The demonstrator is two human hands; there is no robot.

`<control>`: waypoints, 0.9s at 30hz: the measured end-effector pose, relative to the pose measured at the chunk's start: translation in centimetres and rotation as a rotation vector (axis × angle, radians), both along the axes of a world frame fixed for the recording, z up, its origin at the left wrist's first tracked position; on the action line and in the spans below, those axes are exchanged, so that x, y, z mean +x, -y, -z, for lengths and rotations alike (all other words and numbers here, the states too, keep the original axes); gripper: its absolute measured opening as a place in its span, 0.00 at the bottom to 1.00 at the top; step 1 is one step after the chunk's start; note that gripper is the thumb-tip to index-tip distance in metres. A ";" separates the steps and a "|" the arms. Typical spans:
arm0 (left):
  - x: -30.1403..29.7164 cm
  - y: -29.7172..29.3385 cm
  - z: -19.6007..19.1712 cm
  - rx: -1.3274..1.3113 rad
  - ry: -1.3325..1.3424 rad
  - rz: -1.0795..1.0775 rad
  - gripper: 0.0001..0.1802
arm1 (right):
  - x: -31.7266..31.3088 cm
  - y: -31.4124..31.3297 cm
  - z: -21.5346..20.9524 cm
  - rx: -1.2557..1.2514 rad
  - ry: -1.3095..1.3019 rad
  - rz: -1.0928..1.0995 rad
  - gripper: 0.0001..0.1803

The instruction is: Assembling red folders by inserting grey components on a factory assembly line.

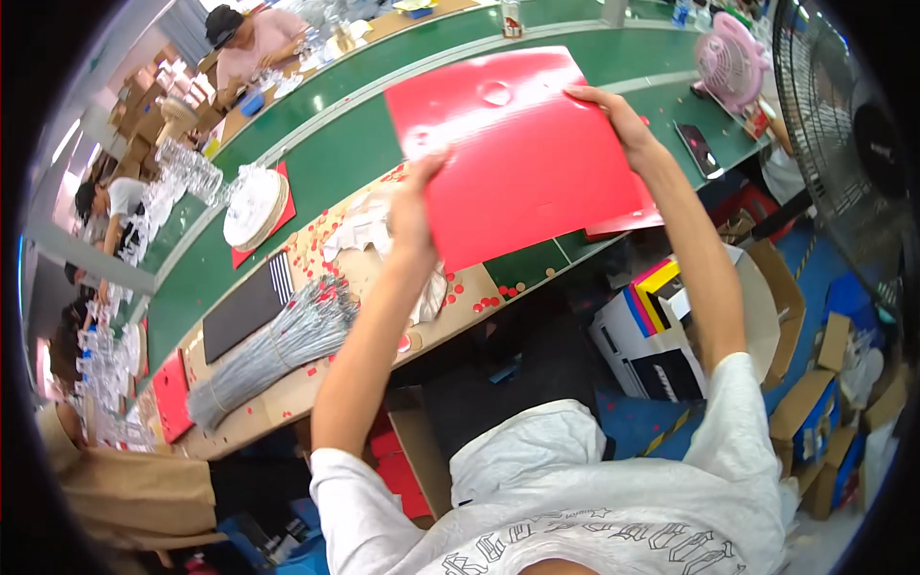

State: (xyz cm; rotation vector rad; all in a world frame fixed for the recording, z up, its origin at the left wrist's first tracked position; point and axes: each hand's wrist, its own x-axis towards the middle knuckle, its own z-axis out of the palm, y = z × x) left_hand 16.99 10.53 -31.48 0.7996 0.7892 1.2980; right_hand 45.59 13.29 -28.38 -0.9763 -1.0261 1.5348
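Note:
A large glossy red sheet point(527, 168), perhaps card or plastic, is held up over the bench between my two hands. My left hand point(412, 211) grips its left edge, thumb on the face. At the upper right edge, my right hand point(613, 115) pinches the sheet, fingers mostly behind it. Round marks show along its shiny upper part. Beneath its lower right corner, part of another red sheet point(621, 224) lies on the bench. Crumpled white material point(362, 230) and scattered small red discs point(307, 235) lie on brown cardboard beside my left hand.
A tied bundle of thin grey wires point(273, 350) and a black folder point(244, 311) lie at left on the green bench point(335, 153). A phone point(697, 149), a pink fan point(730, 62) and a large black fan point(843, 144) stand right. Cartons point(661, 335) sit below. Co-workers sit far left.

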 end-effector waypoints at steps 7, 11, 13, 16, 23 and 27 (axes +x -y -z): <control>6.3 -1.4 6.6 -0.329 0.197 0.148 0.28 | 4.6 -1.9 3.1 -0.254 0.095 -0.042 0.21; 6.2 -0.9 6.9 -0.232 0.307 0.183 0.25 | 4.6 -2.8 4.1 -0.292 0.188 0.008 0.23; 4.2 -1.3 6.8 -0.185 0.292 0.198 0.23 | 2.8 -3.5 4.1 -0.266 0.167 -0.029 0.24; 3.3 -0.8 6.5 -0.203 0.299 0.140 0.23 | 1.3 -4.5 4.0 -0.275 0.237 -0.061 0.24; -0.2 -0.5 6.7 -0.200 0.247 0.038 0.22 | -2.2 -4.9 5.2 -0.250 0.199 -0.084 0.23; -0.6 -0.1 6.3 -0.243 0.180 0.061 0.22 | -1.9 -5.2 7.1 -0.319 0.170 -0.128 0.21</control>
